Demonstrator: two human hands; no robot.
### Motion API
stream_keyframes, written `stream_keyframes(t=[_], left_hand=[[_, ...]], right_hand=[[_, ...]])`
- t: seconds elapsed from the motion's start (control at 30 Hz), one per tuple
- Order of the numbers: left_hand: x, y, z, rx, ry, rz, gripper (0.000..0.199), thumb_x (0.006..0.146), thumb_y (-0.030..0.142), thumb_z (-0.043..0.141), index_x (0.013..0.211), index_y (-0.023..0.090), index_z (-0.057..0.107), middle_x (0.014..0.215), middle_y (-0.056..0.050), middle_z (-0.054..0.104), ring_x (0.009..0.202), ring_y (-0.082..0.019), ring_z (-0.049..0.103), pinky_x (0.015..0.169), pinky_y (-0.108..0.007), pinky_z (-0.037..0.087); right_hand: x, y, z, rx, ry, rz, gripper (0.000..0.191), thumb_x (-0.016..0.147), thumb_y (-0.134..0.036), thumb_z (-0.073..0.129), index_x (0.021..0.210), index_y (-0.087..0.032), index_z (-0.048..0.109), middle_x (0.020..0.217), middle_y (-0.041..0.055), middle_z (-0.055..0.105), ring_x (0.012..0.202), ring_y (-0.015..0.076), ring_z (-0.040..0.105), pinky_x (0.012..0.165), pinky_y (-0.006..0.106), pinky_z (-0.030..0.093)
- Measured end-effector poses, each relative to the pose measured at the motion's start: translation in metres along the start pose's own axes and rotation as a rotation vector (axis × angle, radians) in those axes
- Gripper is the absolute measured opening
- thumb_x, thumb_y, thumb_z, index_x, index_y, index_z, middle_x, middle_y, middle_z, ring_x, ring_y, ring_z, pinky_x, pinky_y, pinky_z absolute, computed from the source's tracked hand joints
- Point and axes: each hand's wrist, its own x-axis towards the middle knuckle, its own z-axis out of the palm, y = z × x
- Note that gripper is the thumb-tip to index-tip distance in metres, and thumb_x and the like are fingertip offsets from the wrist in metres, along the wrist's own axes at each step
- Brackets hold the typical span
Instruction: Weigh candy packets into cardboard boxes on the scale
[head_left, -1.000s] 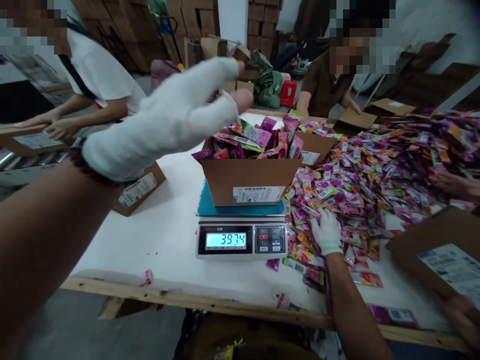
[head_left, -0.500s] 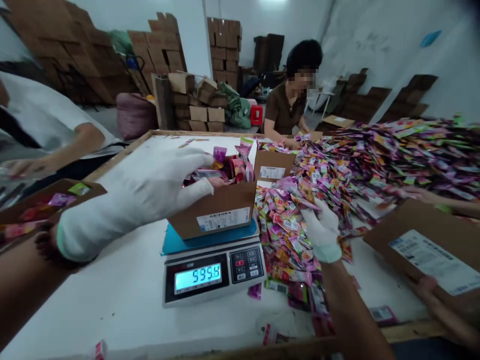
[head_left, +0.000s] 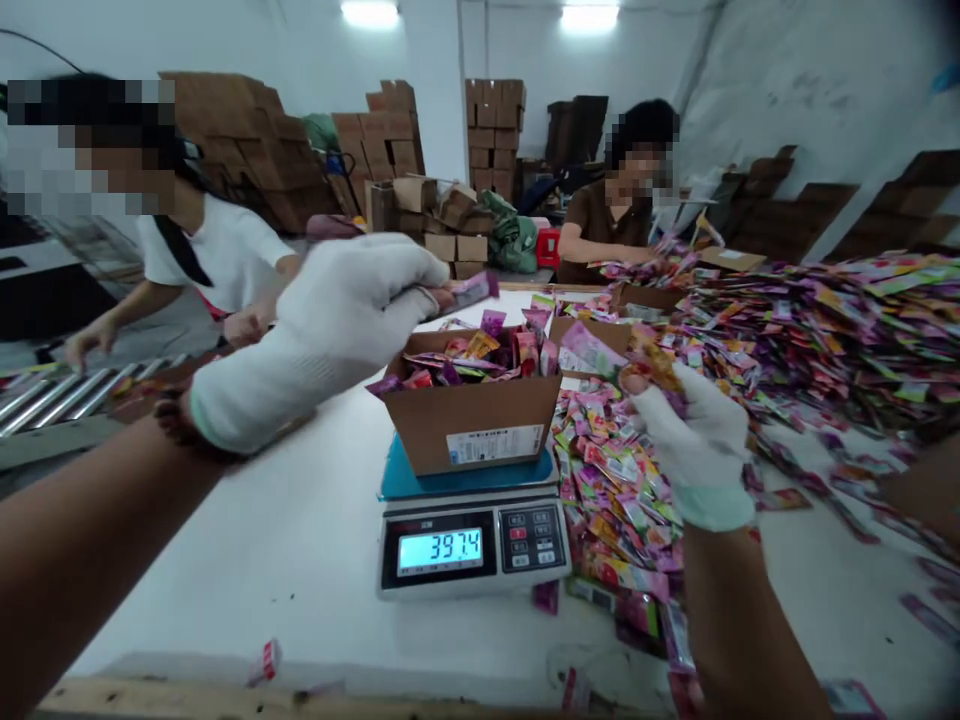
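My left hand (head_left: 360, 300), in a white glove, pinches a small purple candy packet (head_left: 474, 289) above the left rim of a cardboard box (head_left: 472, 405). The box is filled with similar packets and sits on the blue plate of a digital scale (head_left: 474, 545). Its lit display reads 397.4. My gloved right hand (head_left: 694, 430) is closed on several packets (head_left: 596, 352), raised over the loose candy packets (head_left: 622, 490) to the right of the scale. Part of its fingers is hidden behind the packets.
A large heap of packets (head_left: 840, 320) lies at the right. Behind the scale stands another cardboard box (head_left: 592, 335). One co-worker (head_left: 600, 225) is across the table; another (head_left: 217, 240) is at left beside a metal roller conveyor (head_left: 45, 400). The wooden table edge (head_left: 187, 697) runs along the front.
My left hand has lifted from the box and now shows a packet in its fingers. My right hand has risen from the loose packets with several of them. The view has shifted left.
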Motion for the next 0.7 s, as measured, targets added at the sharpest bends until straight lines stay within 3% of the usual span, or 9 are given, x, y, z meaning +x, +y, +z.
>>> stream_keyframes(t=[0.07,0.2,0.27,0.33,0.4,0.47,0.7], left_hand=[[-0.001,-0.009,0.003,0.042,-0.107,0.028,0.06,0.1,0.056,0.042,0.121,0.016,0.082,0.119,-0.002,0.079,0.113,-0.018,0.073,0.111,-0.035,0.058],[-0.01,-0.01,0.003,0.064,-0.082,-0.077,0.079,0.101,0.071,0.033,0.124,0.012,0.08,0.111,-0.001,0.075,0.118,-0.019,0.072,0.111,-0.038,0.054],[-0.013,-0.008,-0.001,0.062,-0.043,-0.123,0.076,0.102,0.07,0.038,0.124,0.01,0.08,0.105,-0.001,0.071,0.12,-0.023,0.073,0.111,-0.045,0.053],[-0.014,-0.007,-0.003,0.02,0.017,-0.102,0.066,0.102,0.067,0.048,0.118,0.012,0.082,0.099,-0.003,0.071,0.108,-0.024,0.073,0.107,-0.049,0.055],[-0.015,-0.008,-0.002,-0.018,0.068,-0.04,0.055,0.1,0.062,0.055,0.107,0.015,0.082,0.092,-0.005,0.071,0.095,-0.022,0.07,0.101,-0.048,0.058],[-0.016,-0.006,0.002,-0.024,0.083,-0.005,0.05,0.099,0.059,0.057,0.102,0.015,0.081,0.088,-0.006,0.071,0.094,-0.021,0.069,0.1,-0.046,0.06],[-0.013,0.01,0.009,-0.052,0.03,0.032,0.045,0.1,0.05,0.056,0.109,0.015,0.083,0.095,-0.004,0.073,0.091,-0.018,0.066,0.087,-0.035,0.053]], right_hand=[[-0.009,0.013,-0.013,0.024,0.029,0.077,0.037,0.093,-0.061,0.083,0.097,-0.024,0.081,0.069,-0.0023,0.064,0.059,0.0166,0.056,0.056,0.031,0.045],[-0.022,0.027,-0.029,0.02,0.031,0.12,0.042,0.09,-0.064,0.087,0.098,-0.023,0.082,0.067,-0.0027,0.062,0.057,0.0153,0.052,0.054,0.031,0.041],[-0.025,0.031,-0.031,0.019,0.04,0.113,0.044,0.09,-0.065,0.087,0.099,-0.022,0.083,0.067,-0.0029,0.061,0.058,0.0152,0.051,0.055,0.031,0.042],[-0.026,0.035,-0.031,0.035,0.039,0.132,0.046,0.09,-0.066,0.087,0.101,-0.021,0.084,0.07,-0.0026,0.063,0.06,0.0148,0.052,0.057,0.031,0.046],[-0.027,0.04,-0.029,0.039,0.043,0.163,0.048,0.089,-0.066,0.087,0.101,-0.02,0.083,0.072,-0.002,0.066,0.06,0.014,0.054,0.056,0.03,0.049],[-0.027,0.043,-0.028,0.024,0.05,0.185,0.048,0.088,-0.064,0.088,0.1,-0.019,0.083,0.071,-0.0017,0.068,0.059,0.0134,0.056,0.053,0.028,0.05],[-0.028,0.039,-0.027,0.016,0.072,0.21,0.046,0.084,-0.063,0.089,0.095,-0.019,0.083,0.063,-0.0028,0.063,0.051,0.0123,0.052,0.046,0.026,0.043]])
